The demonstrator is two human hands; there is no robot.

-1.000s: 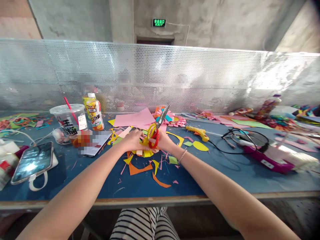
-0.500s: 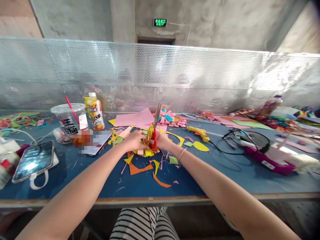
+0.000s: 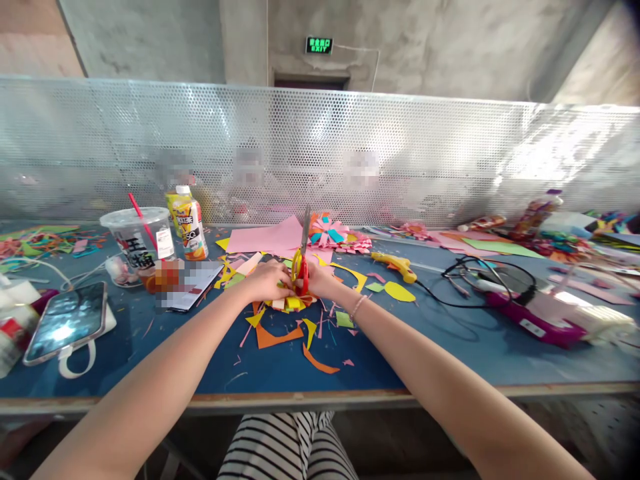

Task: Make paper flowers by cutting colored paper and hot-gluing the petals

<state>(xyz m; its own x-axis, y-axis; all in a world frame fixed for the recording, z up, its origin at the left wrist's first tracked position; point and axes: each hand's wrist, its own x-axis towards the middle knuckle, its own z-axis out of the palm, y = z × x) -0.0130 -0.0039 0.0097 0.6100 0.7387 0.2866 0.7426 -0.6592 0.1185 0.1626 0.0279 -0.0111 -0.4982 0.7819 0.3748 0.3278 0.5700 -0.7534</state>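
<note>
Your right hand (image 3: 320, 279) is closed around the red-and-yellow handles of the scissors (image 3: 301, 257), while your left hand (image 3: 264, 281) pinches the yellow paper piece (image 3: 291, 302) just below them. The scissors stand nearly upright, blades pointing up and away from you.

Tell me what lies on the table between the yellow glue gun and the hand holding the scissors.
In the head view, a curved yellow paper strip and small green scraps lie between the glue gun and the right hand gripping the scissors.
</note>
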